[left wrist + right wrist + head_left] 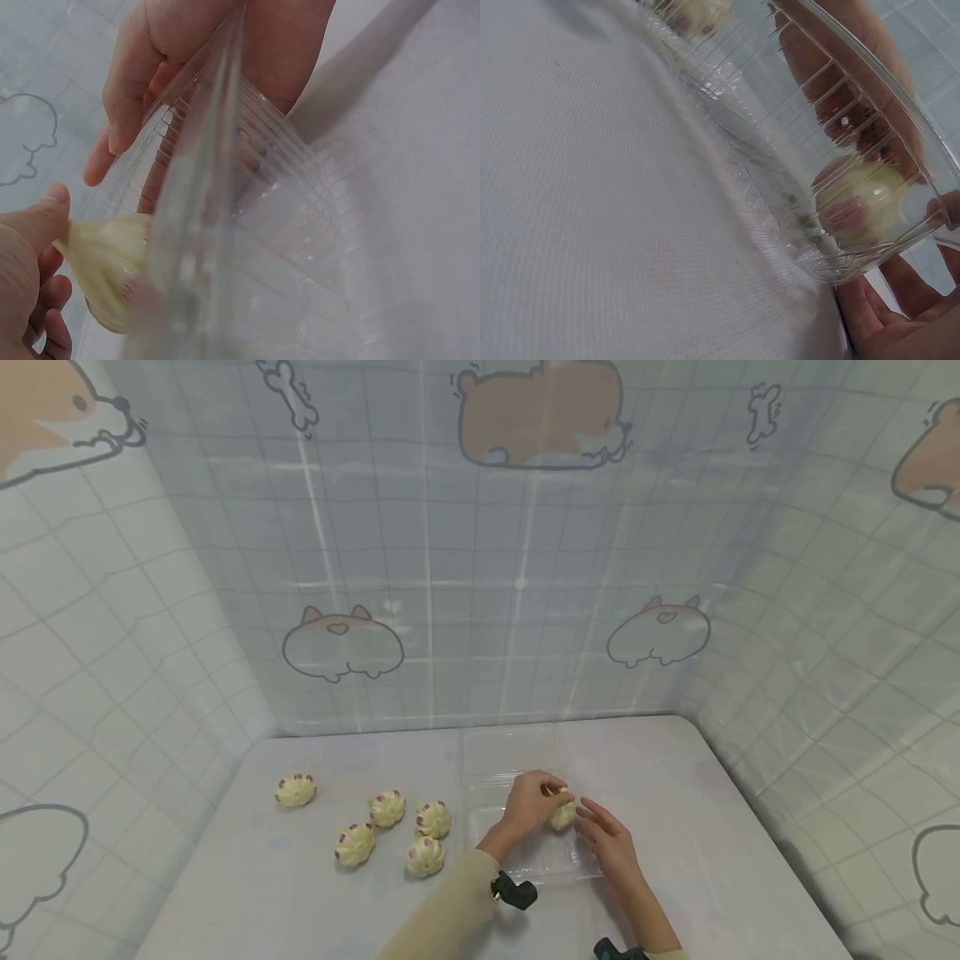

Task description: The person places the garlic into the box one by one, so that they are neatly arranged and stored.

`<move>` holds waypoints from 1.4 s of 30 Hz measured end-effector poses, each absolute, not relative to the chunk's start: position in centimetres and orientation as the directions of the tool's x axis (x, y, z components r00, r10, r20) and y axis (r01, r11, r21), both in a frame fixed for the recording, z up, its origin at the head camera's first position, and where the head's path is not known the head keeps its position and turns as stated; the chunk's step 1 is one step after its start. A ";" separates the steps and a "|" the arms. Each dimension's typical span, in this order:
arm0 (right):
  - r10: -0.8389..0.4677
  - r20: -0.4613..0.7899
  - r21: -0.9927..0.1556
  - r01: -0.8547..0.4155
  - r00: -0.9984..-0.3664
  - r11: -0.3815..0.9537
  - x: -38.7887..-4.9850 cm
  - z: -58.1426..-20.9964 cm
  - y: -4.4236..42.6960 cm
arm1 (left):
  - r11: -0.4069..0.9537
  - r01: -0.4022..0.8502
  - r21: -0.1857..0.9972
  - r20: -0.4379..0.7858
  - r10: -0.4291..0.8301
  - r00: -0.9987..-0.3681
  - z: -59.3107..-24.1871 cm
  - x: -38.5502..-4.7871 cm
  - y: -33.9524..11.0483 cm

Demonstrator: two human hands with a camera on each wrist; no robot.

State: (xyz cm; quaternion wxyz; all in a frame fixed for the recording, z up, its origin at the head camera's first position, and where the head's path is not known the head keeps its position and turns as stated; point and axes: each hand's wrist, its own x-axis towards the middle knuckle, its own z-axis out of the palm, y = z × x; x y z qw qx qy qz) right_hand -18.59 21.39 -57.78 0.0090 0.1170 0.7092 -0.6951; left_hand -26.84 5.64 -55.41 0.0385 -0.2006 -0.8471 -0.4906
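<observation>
Cream garlic bulb (pixel 111 259), stem toward left fingers (pixel 49 214)

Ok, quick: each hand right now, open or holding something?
Left hand: holding, pinching a round, pale yellow, purple-patched garlic bulb by its stem.
Right hand: open, fingers at the edge of the clear rectangular plastic container.

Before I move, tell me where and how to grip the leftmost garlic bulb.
Grip the leftmost garlic bulb by opposite sides of its rounded body, probably coming straight down from above: it looks squat and lies apart from the other garlic bulbs, so there should be room all round it. I can't make out its neck.
</observation>
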 end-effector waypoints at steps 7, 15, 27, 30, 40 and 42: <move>0.161 -0.181 -0.983 0.183 -0.970 0.001 -18.7 -57.7 21.3 | 0.459 0.382 0.802 0.257 0.312 -0.915 -55.5 -26.8 5.7; 0.155 -0.177 -0.983 0.181 -0.972 0.012 -18.6 -57.6 21.4 | 0.472 0.374 0.798 0.246 0.312 -0.918 -55.4 -26.8 5.7; 0.155 -0.179 -0.984 0.181 -0.972 -0.003 -18.8 -57.7 21.6 | 0.454 0.353 0.818 0.221 0.318 -0.922 -54.6 -26.8 5.8; 0.155 -0.175 -0.984 0.176 -0.972 -0.009 -18.8 -57.7 21.5 | 0.425 0.382 0.821 0.263 0.312 -0.913 -54.0 -26.6 5.5; 0.150 -0.177 -0.984 0.172 -0.973 -0.046 -18.7 -57.6 21.5 | 0.313 0.469 0.826 0.389 0.286 -0.876 -50.3 -25.3 3.6; 0.149 -0.178 -0.984 0.174 -0.973 -0.038 -18.7 -57.5 21.5 | 0.299 0.470 0.831 0.393 0.283 -0.875 -49.7 -25.1 2.9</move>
